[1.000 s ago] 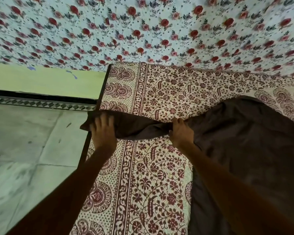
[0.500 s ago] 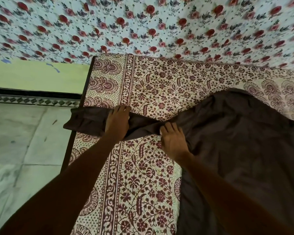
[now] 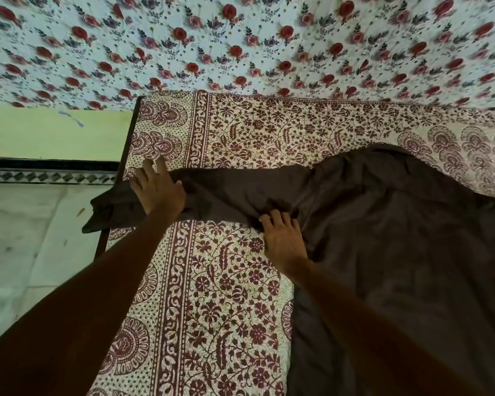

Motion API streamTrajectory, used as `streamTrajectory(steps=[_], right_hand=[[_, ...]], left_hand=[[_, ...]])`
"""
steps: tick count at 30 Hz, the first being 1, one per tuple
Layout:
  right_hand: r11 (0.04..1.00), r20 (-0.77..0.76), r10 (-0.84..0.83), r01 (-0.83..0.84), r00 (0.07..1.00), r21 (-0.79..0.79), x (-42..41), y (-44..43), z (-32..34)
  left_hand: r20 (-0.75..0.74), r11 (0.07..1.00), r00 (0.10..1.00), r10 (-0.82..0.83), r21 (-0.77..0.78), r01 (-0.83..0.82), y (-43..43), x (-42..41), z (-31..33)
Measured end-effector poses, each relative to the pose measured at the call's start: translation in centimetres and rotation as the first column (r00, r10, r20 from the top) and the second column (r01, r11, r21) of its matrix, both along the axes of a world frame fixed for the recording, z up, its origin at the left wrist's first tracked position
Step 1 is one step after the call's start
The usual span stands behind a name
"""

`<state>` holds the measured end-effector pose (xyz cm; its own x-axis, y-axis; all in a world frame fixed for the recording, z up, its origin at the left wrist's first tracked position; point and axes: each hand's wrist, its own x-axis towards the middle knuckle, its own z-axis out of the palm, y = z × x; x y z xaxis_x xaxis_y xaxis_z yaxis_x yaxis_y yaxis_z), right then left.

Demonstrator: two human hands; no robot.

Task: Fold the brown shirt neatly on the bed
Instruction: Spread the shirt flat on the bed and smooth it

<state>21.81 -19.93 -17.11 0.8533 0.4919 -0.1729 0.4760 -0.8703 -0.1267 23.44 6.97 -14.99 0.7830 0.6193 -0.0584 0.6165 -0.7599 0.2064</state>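
Left grip [image 3: 157, 192], spread now, flattens the brown shirt [image 3: 383, 224] sleeve; right grip [image 3: 283, 238] still bunches fabric

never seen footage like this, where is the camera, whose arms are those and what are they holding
No machine here: a person works with bare hands, and the single camera sits on their head, looking forward and down, so the arms enter from the bottom. The surface is a bed with a maroon-patterned sheet; rose-print cloth is behind it, pale floor to the left. A brown shirt lies on the bed, one sleeve stretched leftward, its end hanging over the edge. The left hand lies flat on that sleeve, fingers spread. The right hand curls its fingers into the shirt where sleeve meets body. Nothing else is held.
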Motion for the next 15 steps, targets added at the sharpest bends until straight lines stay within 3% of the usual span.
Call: streamTrajectory(steps=[3, 7, 10, 15], right_hand=[[0.999, 0.018, -0.011, 0.012, 1.0, -0.033, 0.0, 0.4, 0.1], [0.989, 0.002, -0.122, 0.122, 0.993, -0.087, -0.1, 0.7, -0.4], [0.978, -0.073, -0.207, 0.203, 0.976, -0.048, -0.6, 1.4, -1.4], [0.999, -0.186, 0.011, -0.005, 0.983, 0.032, 0.4, 2.0, -1.7]], left_hand=[[0.001, 1.0, 1.0, -0.029, -0.01, 0.029, -0.6, -1.2, -0.6], [-0.145, 0.991, 0.985, -0.097, -0.108, 0.082, -0.5, -3.7, -2.5], [-0.185, 0.979, 0.981, 0.064, -0.18, -0.098, 0.6, -5.5, -4.0], [-0.255, 0.854, 0.894, 0.368, -0.288, -0.433, 0.1, -6.6, -3.4]])
